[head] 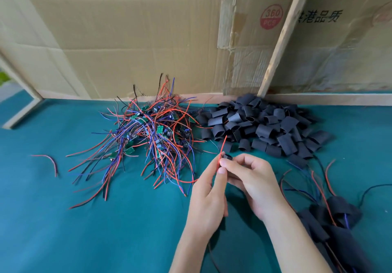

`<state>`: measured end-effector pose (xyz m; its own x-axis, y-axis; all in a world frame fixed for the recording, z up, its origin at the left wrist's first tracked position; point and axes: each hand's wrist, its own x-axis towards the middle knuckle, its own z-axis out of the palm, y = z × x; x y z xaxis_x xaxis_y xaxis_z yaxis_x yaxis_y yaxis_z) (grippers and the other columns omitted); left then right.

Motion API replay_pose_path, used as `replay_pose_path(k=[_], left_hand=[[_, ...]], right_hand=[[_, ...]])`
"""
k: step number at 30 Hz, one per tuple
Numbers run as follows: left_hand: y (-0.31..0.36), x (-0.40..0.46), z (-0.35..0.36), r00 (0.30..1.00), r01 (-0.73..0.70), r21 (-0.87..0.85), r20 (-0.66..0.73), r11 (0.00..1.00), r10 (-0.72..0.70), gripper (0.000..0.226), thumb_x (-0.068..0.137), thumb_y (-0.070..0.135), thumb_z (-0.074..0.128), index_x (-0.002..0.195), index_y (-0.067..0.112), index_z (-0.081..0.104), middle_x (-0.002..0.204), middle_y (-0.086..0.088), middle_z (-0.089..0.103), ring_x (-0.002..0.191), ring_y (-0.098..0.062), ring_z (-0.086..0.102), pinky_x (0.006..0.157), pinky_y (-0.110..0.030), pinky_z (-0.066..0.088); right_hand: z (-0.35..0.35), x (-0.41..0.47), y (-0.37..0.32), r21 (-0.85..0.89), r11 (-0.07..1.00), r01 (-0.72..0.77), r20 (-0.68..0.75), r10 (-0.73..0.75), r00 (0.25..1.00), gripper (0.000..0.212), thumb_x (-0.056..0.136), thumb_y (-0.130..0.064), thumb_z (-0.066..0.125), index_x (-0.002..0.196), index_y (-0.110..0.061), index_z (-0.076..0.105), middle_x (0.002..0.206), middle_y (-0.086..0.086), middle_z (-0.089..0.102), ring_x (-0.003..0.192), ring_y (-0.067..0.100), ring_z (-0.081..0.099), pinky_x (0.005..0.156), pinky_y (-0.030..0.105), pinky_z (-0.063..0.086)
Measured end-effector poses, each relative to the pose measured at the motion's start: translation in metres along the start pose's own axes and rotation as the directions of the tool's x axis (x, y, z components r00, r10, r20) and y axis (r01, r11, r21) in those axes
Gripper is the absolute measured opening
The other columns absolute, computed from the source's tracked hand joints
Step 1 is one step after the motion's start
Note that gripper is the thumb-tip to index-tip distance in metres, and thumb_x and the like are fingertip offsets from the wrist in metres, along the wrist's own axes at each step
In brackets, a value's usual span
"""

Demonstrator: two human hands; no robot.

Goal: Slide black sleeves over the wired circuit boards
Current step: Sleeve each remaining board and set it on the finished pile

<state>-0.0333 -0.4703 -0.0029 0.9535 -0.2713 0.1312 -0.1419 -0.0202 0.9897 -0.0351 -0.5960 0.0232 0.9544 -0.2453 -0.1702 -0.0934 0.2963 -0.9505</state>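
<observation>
Both hands meet above the tabletop (63, 219). Left hand (206, 196) pinches a red wire (222, 148) that sticks up; right hand (252, 180) curls round a black sleeve (227, 157), mostly hidden. Judged step: threading. Gather every lead before pushing, keep the sleeve mouth round, pull the wires straight. 2 heaps behind: wired boards (148, 132), loose sleeves (265, 126).

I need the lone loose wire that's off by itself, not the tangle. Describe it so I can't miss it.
Start at the big tangle of wired circuit boards in the middle of the teal table. Look well to its left, toward the table's left edge: a single short red wire lies there alone, curved like a hook. Unlike the tangled wires, it touches nothing else and no board shows on it.
</observation>
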Motion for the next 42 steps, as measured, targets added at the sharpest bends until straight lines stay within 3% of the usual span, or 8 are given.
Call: replay_pose_path(k=[3,5,11,17,22,27,35,42], left_hand=[[0.001,-0.017,-0.006,0.998,-0.006,-0.04,-0.063,0.999,0.004,0.032,0.104,0.036,0.047,0.134,0.038,0.057,0.098,0.015,0.075,0.036,-0.012,0.043,0.041,-0.018,0.036],[0.002,-0.02,-0.007,0.992,-0.011,-0.049,-0.125,0.999,0.005,0.028,0.102,0.036,0.047,0.127,0.037,0.059,0.115,0.01,0.072,0.033,-0.014,0.042,0.039,-0.018,0.035],[0.005,-0.016,-0.004,0.994,0.012,-0.021,-0.107,1.0,-0.014,0.023,0.107,0.035,0.037,0.095,0.031,0.056,0.087,-0.001,0.073,0.034,-0.022,0.05,0.039,-0.021,0.035],[0.0,-0.011,-0.005,0.999,0.045,-0.08,0.028,0.996,-0.043,0.057,0.092,0.055,0.039,0.062,0.008,0.053,0.047,-0.011,0.048,0.037,-0.02,0.046,0.044,-0.024,0.035],[0.003,-0.011,-0.004,0.997,0.014,-0.02,0.081,1.0,-0.012,0.063,0.101,0.054,0.032,0.046,0.026,0.046,0.054,-0.029,0.049,0.04,-0.022,0.04,0.049,-0.029,0.034],[0.005,-0.012,-0.006,0.994,0.01,-0.051,0.111,0.999,-0.004,0.058,0.099,0.05,0.035,0.046,0.028,0.037,0.043,0.0,0.045,0.037,-0.015,0.033,0.047,-0.027,0.031],[0.003,-0.011,-0.008,0.997,0.021,-0.114,0.081,0.993,-0.011,0.052,0.099,0.044,0.037,0.051,0.026,0.029,0.044,-0.007,0.045,0.037,-0.017,0.029,0.043,-0.023,0.029],[0.005,-0.009,-0.005,0.998,0.045,-0.068,0.05,0.997,-0.042,0.051,0.099,0.045,0.035,0.052,0.026,0.026,0.045,-0.006,0.048,0.037,-0.018,0.032,0.045,-0.025,0.03]], right_hand=[[0.002,-0.002,0.002,-0.001,1.0,-0.003,0.066,0.003,0.998,0.02,0.081,-0.007,0.083,0.079,-0.005,0.064,0.092,0.026,0.071,0.083,0.031,0.074,0.073,0.033,0.062],[0.0,-0.002,0.001,0.021,1.0,-0.018,0.075,0.017,0.997,0.031,0.073,-0.013,0.089,0.088,-0.008,0.063,0.094,0.022,0.07,0.084,0.033,0.075,0.075,0.039,0.063],[-0.012,0.006,-0.004,0.229,0.973,0.026,-0.033,-0.019,0.999,0.044,0.071,-0.02,0.082,0.111,-0.007,0.069,0.106,0.021,0.076,0.092,0.037,0.076,0.081,0.038,0.063],[-0.014,0.014,-0.001,0.414,0.909,0.053,-0.079,-0.022,0.997,0.023,0.078,-0.017,0.075,0.097,-0.005,0.069,0.092,0.016,0.076,0.098,0.033,0.076,0.083,0.037,0.063],[-0.015,0.019,0.004,0.457,0.889,0.044,-0.038,-0.03,0.999,0.011,0.08,-0.016,0.076,0.087,-0.01,0.071,0.095,0.016,0.077,0.103,0.033,0.076,0.089,0.041,0.062],[-0.014,0.022,0.005,0.466,0.884,0.039,-0.03,-0.029,0.999,0.024,0.08,-0.018,0.076,0.096,-0.006,0.062,0.091,0.014,0.078,0.094,0.03,0.077,0.094,0.044,0.06],[-0.012,0.015,-0.003,0.563,0.825,-0.052,0.04,0.035,0.999,0.009,0.08,-0.017,0.075,0.077,-0.008,0.077,0.098,0.018,0.077,0.099,0.029,0.077,0.078,0.035,0.063],[-0.016,0.013,-0.008,0.582,0.812,-0.039,0.065,0.002,0.998,0.019,0.083,-0.017,0.073,0.097,-0.007,0.066,0.104,0.014,0.076,0.104,0.027,0.076,0.078,0.032,0.062]])
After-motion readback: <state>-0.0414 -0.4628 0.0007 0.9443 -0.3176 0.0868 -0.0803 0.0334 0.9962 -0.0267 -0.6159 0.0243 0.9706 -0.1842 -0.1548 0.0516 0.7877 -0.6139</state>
